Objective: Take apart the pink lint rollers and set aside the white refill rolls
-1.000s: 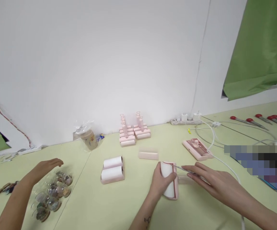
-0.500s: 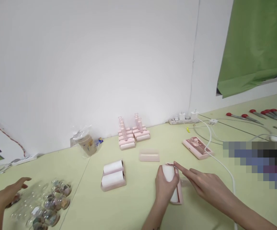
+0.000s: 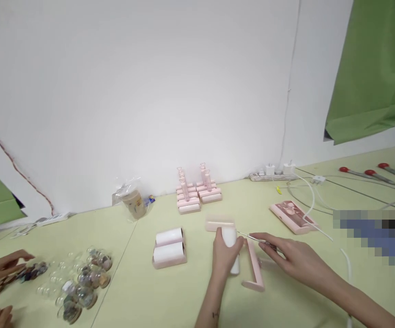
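Observation:
My left hand (image 3: pixel 224 256) is closed around a white roll (image 3: pixel 231 240) and holds it upright on the table. A long pink case (image 3: pixel 254 269) lies just to the right of the roll, apart from it. My right hand (image 3: pixel 288 257) pinches a thin metal tool (image 3: pixel 252 237), and the tool's tip points at the top of the roll. A pink lid (image 3: pixel 220 224) lies right behind the roll.
A pink tray with two white rolls (image 3: pixel 169 248) sits to the left. Stacked pink handles (image 3: pixel 197 195), a bagged cup (image 3: pixel 134 202), a power strip (image 3: pixel 269 175), a pink picture box (image 3: pixel 291 216), a white cable and red-handled screwdrivers (image 3: pixel 371 173) lie behind. Glass globes (image 3: pixel 81 280) and another person's hands (image 3: pixel 2 266) are at left.
The white roll has come out of the pink case, which now lies beside it. The other person's hand has drawn back left from the glass globes.

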A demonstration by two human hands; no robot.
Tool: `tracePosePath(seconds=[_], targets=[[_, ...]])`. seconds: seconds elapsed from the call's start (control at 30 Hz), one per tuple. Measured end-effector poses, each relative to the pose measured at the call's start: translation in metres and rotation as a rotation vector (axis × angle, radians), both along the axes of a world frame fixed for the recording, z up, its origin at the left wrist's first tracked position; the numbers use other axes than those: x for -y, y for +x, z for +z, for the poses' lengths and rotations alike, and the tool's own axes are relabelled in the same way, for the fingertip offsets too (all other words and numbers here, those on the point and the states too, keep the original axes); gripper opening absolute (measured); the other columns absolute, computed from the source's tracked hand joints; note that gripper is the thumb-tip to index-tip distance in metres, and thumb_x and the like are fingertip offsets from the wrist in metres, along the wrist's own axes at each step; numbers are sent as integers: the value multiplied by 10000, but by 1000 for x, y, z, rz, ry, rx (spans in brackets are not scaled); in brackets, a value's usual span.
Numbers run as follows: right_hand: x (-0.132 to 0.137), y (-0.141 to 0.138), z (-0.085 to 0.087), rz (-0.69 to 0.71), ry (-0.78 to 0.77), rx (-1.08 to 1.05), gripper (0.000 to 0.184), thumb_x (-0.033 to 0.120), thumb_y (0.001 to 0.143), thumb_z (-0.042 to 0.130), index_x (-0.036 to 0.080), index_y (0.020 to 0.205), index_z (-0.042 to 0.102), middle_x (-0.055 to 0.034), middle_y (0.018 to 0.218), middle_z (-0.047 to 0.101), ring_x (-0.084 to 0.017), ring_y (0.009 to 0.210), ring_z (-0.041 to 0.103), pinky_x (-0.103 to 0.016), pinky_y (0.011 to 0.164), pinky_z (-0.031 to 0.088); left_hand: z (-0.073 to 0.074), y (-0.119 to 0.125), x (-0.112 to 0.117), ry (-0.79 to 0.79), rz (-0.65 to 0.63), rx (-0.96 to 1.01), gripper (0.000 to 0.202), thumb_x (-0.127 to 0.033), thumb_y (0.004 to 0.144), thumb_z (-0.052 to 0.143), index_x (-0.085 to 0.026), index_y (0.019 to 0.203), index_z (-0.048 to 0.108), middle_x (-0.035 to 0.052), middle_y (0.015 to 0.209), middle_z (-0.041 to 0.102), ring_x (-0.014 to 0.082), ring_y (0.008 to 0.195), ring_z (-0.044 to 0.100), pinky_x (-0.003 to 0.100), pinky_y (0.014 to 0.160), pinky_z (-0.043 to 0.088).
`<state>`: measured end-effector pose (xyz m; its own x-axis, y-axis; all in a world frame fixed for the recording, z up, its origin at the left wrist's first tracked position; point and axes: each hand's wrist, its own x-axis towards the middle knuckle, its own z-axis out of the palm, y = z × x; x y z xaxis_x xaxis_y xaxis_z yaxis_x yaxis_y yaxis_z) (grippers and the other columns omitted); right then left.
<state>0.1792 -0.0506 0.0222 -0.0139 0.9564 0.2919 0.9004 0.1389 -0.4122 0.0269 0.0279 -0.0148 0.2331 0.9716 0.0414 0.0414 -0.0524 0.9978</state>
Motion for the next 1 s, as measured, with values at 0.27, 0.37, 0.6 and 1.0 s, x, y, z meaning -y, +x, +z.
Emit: tracePosePath(seconds=[0.27,0.37,0.6,1.0], targets=[[-3,-2,-1,77,89,67,344,338,881,319,318,1121,564,36,1041,662,-214,877,641,-297,622,521,4,-6,-3,-82,-78,60,328,-541,726,445,-217,716,400,-35,585,413,133,500,459,240,400,398],[-3,-2,-1,81,87,67,346,329,882,319,317,1125,565,36,1044,660,-213,878,641,-300,626,523,3,-7,-4,-99,-81,65,342,-555,725,439,-218,699,389,-36,567,413,135,483,465,247,389,399],[-6,-6,-1,132,39,112,394,280,887,261,273,1165,539,-6,1016,674,-209,812,651,-290,579,489,-1,-8,-7,-140,-85,72,400,-610,709,435,-211,702,399,-56,506,401,112,411,453,219,348,386],[-55,-5,8,89,-21,-43,392,327,858,301,196,1056,613,-75,766,699,-280,717,629,-354,585,426,19,-8,-28,-201,-108,8,434,-620,737,366,-191,777,419,-51,461,445,107,337,457,213,346,388]])
